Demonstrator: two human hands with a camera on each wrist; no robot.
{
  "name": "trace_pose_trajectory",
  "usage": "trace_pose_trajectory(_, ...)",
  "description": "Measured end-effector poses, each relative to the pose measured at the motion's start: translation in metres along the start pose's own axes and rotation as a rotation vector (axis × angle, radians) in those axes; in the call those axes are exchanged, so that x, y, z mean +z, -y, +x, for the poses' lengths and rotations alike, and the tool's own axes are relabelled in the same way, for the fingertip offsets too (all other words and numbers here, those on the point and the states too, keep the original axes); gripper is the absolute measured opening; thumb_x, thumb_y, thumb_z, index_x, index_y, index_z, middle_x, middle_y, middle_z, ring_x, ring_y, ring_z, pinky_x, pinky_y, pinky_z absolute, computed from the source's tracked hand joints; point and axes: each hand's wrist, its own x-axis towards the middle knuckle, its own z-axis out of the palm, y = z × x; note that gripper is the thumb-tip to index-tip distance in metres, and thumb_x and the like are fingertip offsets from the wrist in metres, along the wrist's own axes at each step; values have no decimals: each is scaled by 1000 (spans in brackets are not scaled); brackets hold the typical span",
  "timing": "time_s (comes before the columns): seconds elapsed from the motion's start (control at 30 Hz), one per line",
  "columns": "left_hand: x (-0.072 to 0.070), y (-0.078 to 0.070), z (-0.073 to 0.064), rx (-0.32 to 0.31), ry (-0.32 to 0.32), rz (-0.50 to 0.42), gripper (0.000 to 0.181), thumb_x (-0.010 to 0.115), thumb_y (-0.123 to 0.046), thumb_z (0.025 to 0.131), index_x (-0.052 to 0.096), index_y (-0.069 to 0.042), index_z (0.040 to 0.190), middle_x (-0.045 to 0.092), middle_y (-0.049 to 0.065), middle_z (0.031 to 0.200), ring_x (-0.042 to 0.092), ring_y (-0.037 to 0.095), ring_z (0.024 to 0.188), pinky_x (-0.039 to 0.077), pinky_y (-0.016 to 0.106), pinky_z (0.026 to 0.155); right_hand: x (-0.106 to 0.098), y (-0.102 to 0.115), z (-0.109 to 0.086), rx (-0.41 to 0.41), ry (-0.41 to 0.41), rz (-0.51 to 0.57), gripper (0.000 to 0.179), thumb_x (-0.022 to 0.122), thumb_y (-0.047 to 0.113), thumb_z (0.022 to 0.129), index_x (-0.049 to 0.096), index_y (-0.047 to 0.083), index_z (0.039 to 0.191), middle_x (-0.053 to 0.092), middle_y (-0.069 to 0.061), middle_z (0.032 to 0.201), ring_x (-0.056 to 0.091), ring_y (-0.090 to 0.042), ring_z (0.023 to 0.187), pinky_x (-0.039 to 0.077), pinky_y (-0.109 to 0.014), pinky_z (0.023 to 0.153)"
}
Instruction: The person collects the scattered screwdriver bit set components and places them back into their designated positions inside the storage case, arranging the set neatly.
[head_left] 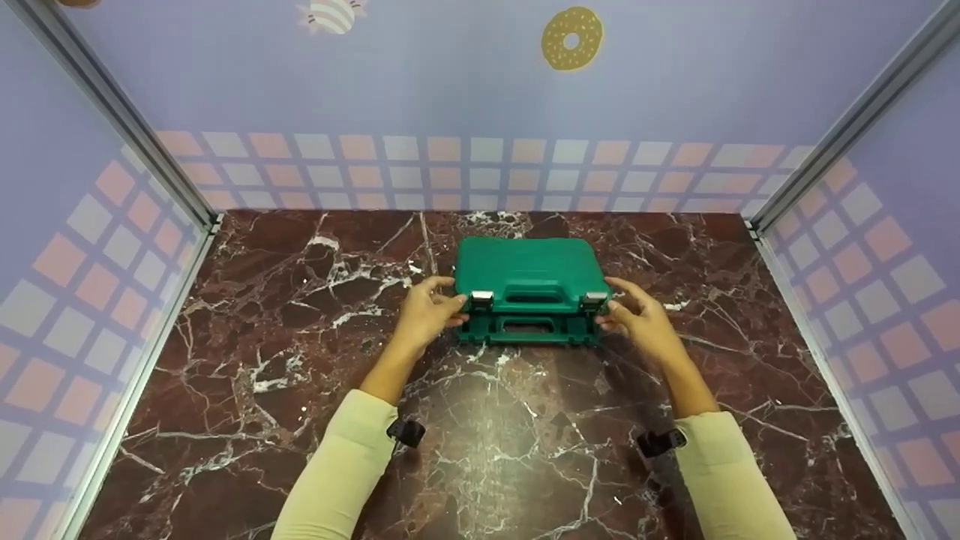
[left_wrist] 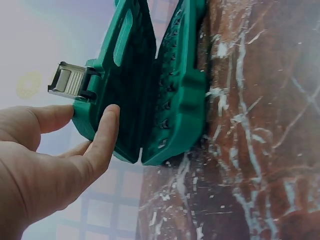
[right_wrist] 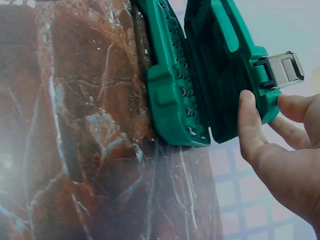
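A green plastic carrying case (head_left: 531,268) lies partly open on the marbled surface, its lid raised at an angle over the base (head_left: 559,339). My left hand (head_left: 427,313) pinches the lid's left front corner; the left wrist view shows a finger inside the lid (left_wrist: 131,95) and the thumb on its outer edge. At the opposite corner my right hand (head_left: 637,319) grips the lid (right_wrist: 227,100) likewise. Two metal latches (head_left: 481,300) on the lid's front edge hang unfastened. Small metallic pieces (right_wrist: 186,92) sit in rows inside the base; their kind is too unclear to tell.
Dark red marbled tabletop (head_left: 285,420) extends around the case. Behind it rises a lilac wall (head_left: 450,90) with checks and printed sweets, and side walls (head_left: 885,300) stand left and right. Black wrist devices (head_left: 406,433) sit at both cuffs.
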Motion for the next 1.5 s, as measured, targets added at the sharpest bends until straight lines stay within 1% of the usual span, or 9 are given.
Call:
trace_pose_trajectory(0.17, 4, 14, -2, -9, -22, 49, 46, 69, 1, 96, 56, 4, 140, 72, 24, 97, 76, 27, 80, 65, 38, 77, 2, -8, -2, 99, 33, 126, 52, 49, 16, 110, 35, 6, 159, 52, -7, 107, 72, -24, 99, 60, -32, 90)
trace_pose_trajectory(0.27, 6, 23, -2, -10, -40, 13, 47, 68, 3, 95, 56, 6, 140, 72, 27, 98, 76, 26, 77, 65, 36, 76, 3, -14, -2, 124, 38, 149, 55, 51, 20, 109, 33, 6, 160, 51, -8, 113, 71, -18, 98, 60, -30, 89)
trace_pose_trajectory(0.47, 11, 29, -6, -18, -87, -32, 51, 73, 1, 92, 57, 7, 140, 71, 32, 108, 76, 29, 80, 64, 32, 73, 6, -20, -3, 132, 18, 129, 62, 60, 5, 104, 32, 5, 159, 57, -12, 112, 69, -12, 90, 60, -29, 84)
trace_pose_trajectory(0.57, 13, 32, -9, 7, -103, 33, 62, 81, 2, 83, 59, 5, 140, 72, 29, 109, 73, 21, 80, 62, 28, 67, 8, -21, -3, 115, 1, 42, 69, 66, -2, 98, 34, 5, 158, 59, -13, 107, 66, -12, 87, 60, -27, 80)
trace_pose_trajectory(0.73, 17, 39, -11, 51, -158, 190, 71, 83, 6, 71, 62, 2, 139, 74, 24, 113, 77, 27, 81, 60, 28, 65, 14, -25, -5, 53, -29, -119, 78, 73, -9, 88, 38, 2, 157, 62, -30, 113, 67, -13, 84, 58, -22, 74)
trace_pose_trajectory(1.07, 23, 52, -14, 126, -184, 206, 68, 82, 13, 71, 62, 8, 136, 57, 36, 130, 78, 34, 78, 63, 29, 65, 21, -34, -7, 5, -60, -344, 78, 74, -9, 88, 40, 2, 157, 53, -40, 131, 73, -39, 101, 55, -14, 73)
trace_pose_trajectory(1.23, 27, 56, -16, 143, -210, 358, 70, 84, 8, 71, 61, 7, 137, 56, 31, 124, 76, 27, 77, 62, 33, 77, 24, -37, -7, -4, -117, -495, 77, 79, -3, 86, 47, 6, 154, 48, -35, 126, 73, -34, 98, 51, -13, 71)
trace_pose_trajectory(1.33, 29, 56, -16, 161, -196, 441, 73, 83, 7, 73, 57, 7, 141, 54, 29, 126, 74, 24, 77, 62, 34, 79, 26, -38, -8, -13, -138, -545, 79, 82, -2, 84, 48, 7, 154, 49, -33, 123, 73, -33, 94, 54, -20, 71)
trace_pose_trajectory(1.5, 32, 55, -16, 219, -152, 539, 80, 83, 10, 76, 49, 5, 148, 49, 28, 133, 71, 23, 79, 61, 32, 75, 29, -38, -10, -57, -147, -644, 81, 84, 1, 83, 48, 9, 154, 50, -33, 127, 72, -33, 91, 58, -45, 80)
